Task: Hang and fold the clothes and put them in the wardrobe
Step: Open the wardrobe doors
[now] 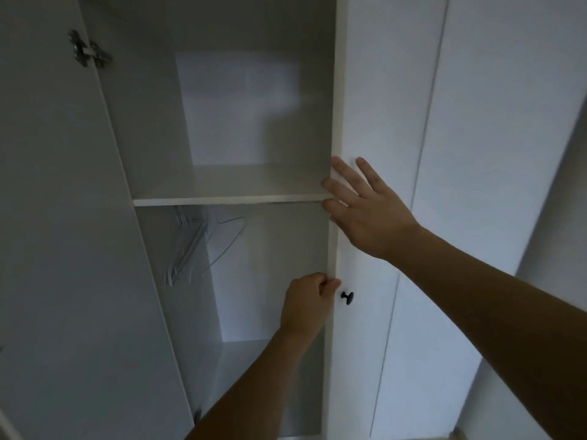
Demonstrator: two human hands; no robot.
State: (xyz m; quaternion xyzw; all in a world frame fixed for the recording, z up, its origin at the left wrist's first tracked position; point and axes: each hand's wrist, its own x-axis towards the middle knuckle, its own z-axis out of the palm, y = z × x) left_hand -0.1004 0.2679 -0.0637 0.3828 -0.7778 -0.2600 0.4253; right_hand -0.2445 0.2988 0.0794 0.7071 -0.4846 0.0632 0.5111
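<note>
Wardrobe [222, 122] fills the frame, left door [47, 217] swung open, right door [374, 90] shut or nearly so. No clothes anywhere in view: none on the shelf [228, 198] at centre, none below it. Hangers [197, 246] bunched bare under the shelf, left of centre. Left hand [308, 301], lower centre, curled round the right door's free edge just beside the black knob [347, 296], thumb on the front, fingers [320, 277] tucked behind. Right hand [365, 204], centre right, flat against the same door higher up, fingers [344, 171] straight and spread, three tips at the edge by the shelf end. Judging by this: barely begun. Step in hand looks like getting the second door open. Left to do: fetching the clothes, hanging, folding, stowing — all of it.
</note>
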